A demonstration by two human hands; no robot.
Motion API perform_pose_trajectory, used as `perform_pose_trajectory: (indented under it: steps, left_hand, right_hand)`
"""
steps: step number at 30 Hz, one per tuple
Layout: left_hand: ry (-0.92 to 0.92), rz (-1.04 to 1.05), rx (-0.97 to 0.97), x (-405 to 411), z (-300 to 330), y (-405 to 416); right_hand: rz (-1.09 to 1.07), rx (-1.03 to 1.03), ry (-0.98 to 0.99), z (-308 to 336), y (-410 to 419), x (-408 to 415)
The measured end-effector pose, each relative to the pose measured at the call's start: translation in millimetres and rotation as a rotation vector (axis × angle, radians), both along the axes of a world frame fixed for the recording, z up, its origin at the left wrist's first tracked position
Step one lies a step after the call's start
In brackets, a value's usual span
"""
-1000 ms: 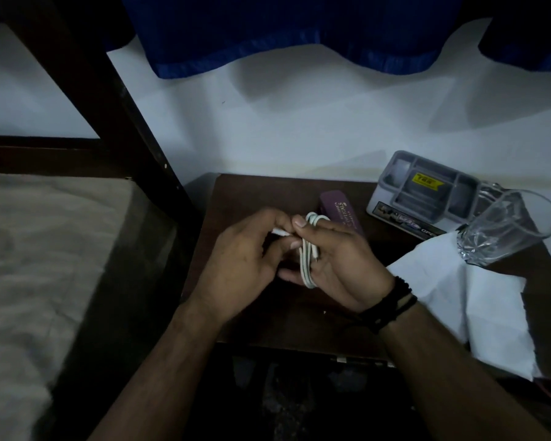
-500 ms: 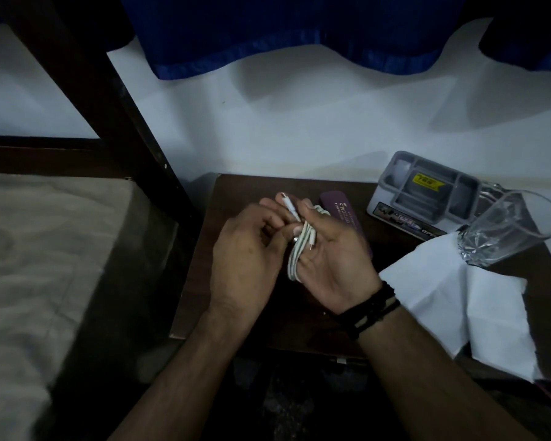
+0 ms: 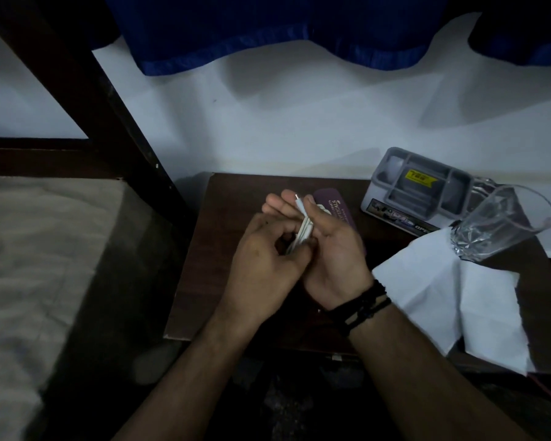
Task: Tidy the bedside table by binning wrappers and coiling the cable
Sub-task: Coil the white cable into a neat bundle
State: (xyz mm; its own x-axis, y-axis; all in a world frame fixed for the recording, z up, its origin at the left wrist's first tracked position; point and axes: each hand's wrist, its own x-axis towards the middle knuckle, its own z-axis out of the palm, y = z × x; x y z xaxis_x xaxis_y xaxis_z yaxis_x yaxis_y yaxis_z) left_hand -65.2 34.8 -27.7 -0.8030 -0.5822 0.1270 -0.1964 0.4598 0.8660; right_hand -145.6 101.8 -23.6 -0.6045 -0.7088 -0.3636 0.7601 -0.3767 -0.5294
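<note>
A white cable (image 3: 303,229), bundled into loops, is held between both hands above the dark wooden bedside table (image 3: 223,224). My right hand (image 3: 334,259), palm up with a black band at the wrist, cradles the bundle with its thumb over it. My left hand (image 3: 264,265) pinches the lower part of the bundle with curled fingers. One plug end sticks up past the fingertips. A white sheet of paper (image 3: 452,300) lies on the table's right side.
A purple case (image 3: 334,208) lies behind the hands. A grey compartment box (image 3: 420,192) stands at the back right, with a clear glass (image 3: 503,224) on the paper. A bed (image 3: 35,249) and dark bedpost (image 3: 86,97) are at left; blue curtain (image 3: 268,30) hangs above.
The cable bundle has turned in my hands and its plug end now points up. My left hand shifted from the bundle's top down to its lower part. Both hands moved slightly back over the table.
</note>
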Motion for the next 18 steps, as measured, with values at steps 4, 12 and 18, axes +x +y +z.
perform_pose_trajectory:
  steps: [4,12,18]
  left_hand:
    - [0.005,-0.067,0.332,3,7,-7]
    - [-0.130,-0.231,0.529,5,10,-10]
    - [-0.202,-0.296,0.257,3,4,-10]
  right_hand:
    - [0.039,-0.013,0.002,-2,1,-1]
    - [0.104,-0.043,0.072,-9,1,-1]
    - [0.087,-0.029,0.038,-13,1,1]
